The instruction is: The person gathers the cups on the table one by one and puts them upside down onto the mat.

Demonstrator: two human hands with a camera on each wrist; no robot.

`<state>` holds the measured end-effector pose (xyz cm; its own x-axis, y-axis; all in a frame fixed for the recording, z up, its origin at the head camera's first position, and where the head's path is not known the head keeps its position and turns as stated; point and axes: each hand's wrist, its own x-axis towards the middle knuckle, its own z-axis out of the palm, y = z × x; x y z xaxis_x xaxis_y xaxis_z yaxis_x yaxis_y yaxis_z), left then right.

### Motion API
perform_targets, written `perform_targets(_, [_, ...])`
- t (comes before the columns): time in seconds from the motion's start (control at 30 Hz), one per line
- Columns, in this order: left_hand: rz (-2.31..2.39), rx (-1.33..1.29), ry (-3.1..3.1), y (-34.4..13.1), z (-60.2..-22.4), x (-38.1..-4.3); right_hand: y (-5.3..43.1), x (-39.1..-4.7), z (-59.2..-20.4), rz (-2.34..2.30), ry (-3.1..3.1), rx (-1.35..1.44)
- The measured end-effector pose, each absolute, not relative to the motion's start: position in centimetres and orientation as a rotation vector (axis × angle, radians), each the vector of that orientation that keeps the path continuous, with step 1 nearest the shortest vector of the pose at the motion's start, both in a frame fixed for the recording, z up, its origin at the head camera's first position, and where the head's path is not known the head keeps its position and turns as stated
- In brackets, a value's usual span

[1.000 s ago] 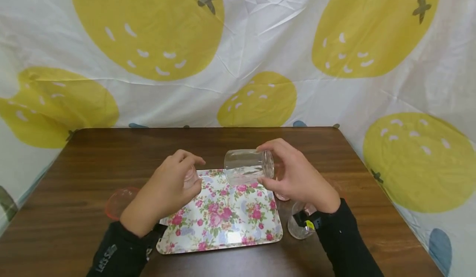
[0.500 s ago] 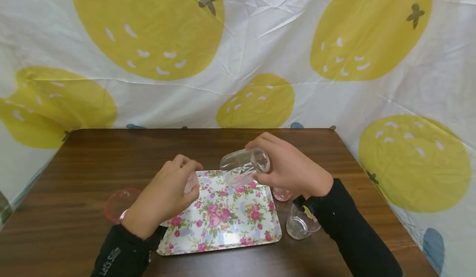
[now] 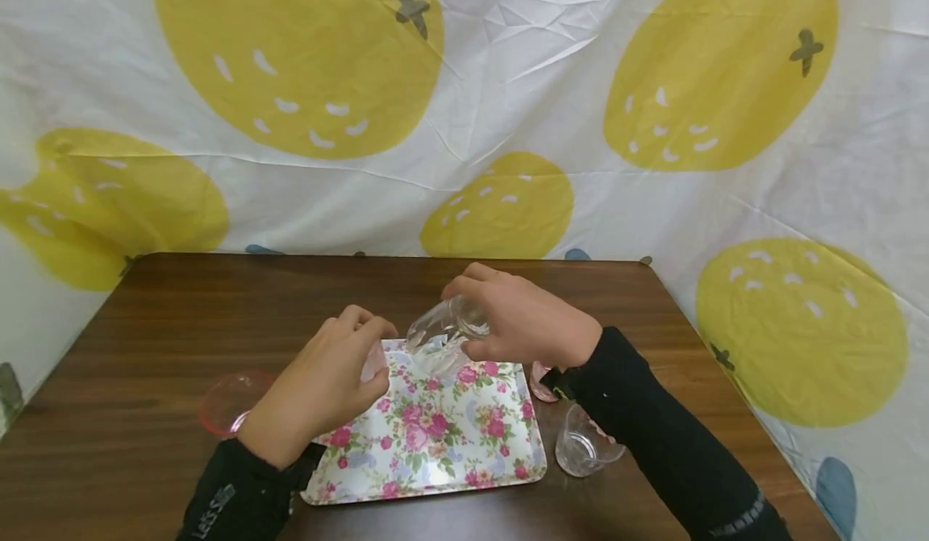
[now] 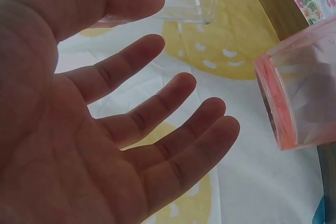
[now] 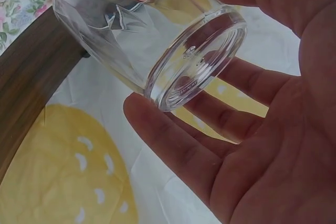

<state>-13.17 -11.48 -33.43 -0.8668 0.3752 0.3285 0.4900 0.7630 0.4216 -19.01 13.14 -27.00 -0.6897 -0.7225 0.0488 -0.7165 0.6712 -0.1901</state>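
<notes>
My right hand grips a clear glass near its base with thumb and fingers. The glass slants over the far part of a floral tray, mouth down to the left. In the right wrist view, fingertips touch the rim of the glass's thick base. My left hand hovers around a pink-tinted cup, mostly hidden behind it. Seen from the left wrist, that pink cup is base up and apart from the spread, relaxed fingers.
A pink-rimmed cup is left of the tray, partly behind my left wrist. To the tray's right are another pink cup and a clear glass. The wooden table ends at a lemon-patterned curtain.
My right hand has moved left with the clear glass, tipping it from level to mouth-down and bringing it nearer my left hand. The left hand has barely moved.
</notes>
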Motion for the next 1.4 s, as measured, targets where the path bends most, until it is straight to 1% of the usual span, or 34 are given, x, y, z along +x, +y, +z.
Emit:
perform_targets(0.5, [-0.751, -0.659, -2.767, -11.9, -33.0, -13.1, 11.1, -20.2, -27.2, -0.147, 2.804, -1.26])
perform_targets(0.83, [-0.753, -0.678, -2.823, -12.4, -33.0, -13.5, 9.7, -21.4, -28.5, -0.038, 2.768, -1.186])
perform_targets(1.4, [-0.725, -0.667, -2.785, -12.6, -33.5, -13.7, 8.0, -22.1, -30.4, 0.028, 2.743, -1.236])
